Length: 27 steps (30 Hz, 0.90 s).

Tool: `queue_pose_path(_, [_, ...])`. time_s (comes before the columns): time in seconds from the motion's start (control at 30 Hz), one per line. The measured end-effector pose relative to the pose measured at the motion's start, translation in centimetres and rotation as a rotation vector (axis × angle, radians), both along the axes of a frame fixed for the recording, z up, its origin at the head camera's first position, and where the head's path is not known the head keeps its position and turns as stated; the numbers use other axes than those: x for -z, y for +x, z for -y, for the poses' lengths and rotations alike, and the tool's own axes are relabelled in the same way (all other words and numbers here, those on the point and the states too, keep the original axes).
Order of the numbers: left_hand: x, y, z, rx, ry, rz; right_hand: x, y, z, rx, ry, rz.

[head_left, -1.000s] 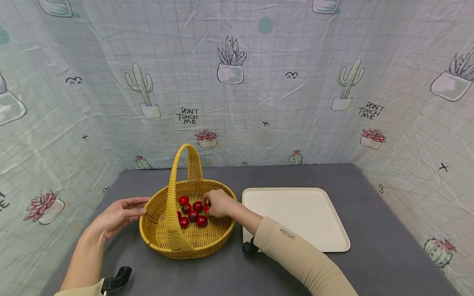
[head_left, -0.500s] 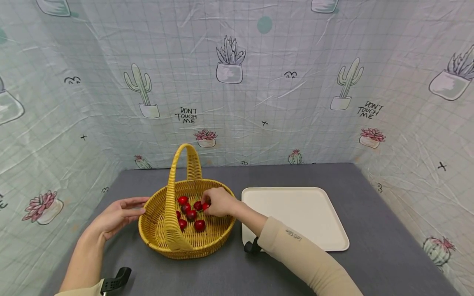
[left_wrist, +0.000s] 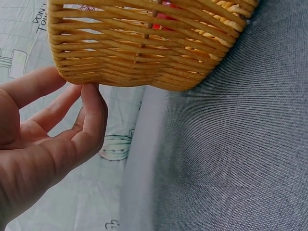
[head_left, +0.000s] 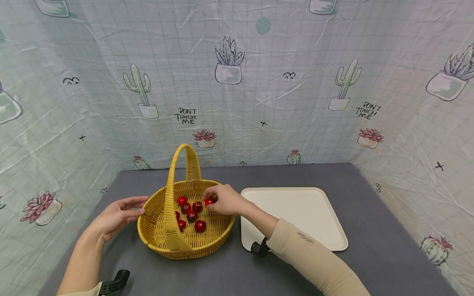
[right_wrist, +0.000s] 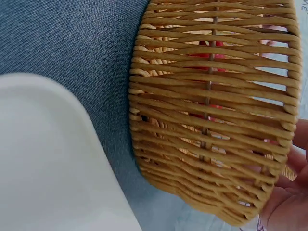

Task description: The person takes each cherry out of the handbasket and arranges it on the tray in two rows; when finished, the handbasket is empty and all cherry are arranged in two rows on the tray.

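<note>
A yellow woven basket (head_left: 212, 246) with a tall arched handle (head_left: 171, 197) stands left of centre in the head view. Several dark red cherries (head_left: 200, 226) lie loose in it. Over the basket's right side, my right hand (head_left: 226, 200) pinches one cherry (head_left: 209, 201) between thumb and fingers. The right wrist view shows only part of that hand (right_wrist: 288, 197) past the woven wall, its fingertips hidden. My left hand (head_left: 115, 216) rests its fingertips on the basket's left outer side. In the left wrist view, the left fingers (left_wrist: 91, 110) touch the outer weave without wrapping round it.
A white rectangular tray (head_left: 292, 213) lies flat just right of the basket, partly under the right forearm. Grey cloth (head_left: 259, 174) covers the table. A patterned curtain (head_left: 281, 102) with cactus prints surrounds the back and both sides.
My right hand has lifted slightly and drawn right, bringing a cherry up from the others. A few cherries in the basket have shifted a little. The left hand stays at the basket.
</note>
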<state>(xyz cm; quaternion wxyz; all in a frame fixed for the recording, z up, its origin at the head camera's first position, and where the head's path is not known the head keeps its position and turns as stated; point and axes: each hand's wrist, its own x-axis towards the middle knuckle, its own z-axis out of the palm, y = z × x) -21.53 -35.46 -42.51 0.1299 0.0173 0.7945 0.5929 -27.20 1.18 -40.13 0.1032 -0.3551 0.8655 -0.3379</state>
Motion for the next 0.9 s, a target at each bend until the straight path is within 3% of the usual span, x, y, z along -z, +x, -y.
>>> queue_pose_path(0.6, [0.0, 0.3, -0.5, -0.02, -0.049, -0.009, -1.0, -0.2, -3.1, 0.064, -0.067, -0.012])
queue_pose_path(0.9, [-0.1, 0.4, 0.0, 0.021, -0.001, -0.033, -1.2, -0.3, -5.1, 0.135, -0.178, 0.046])
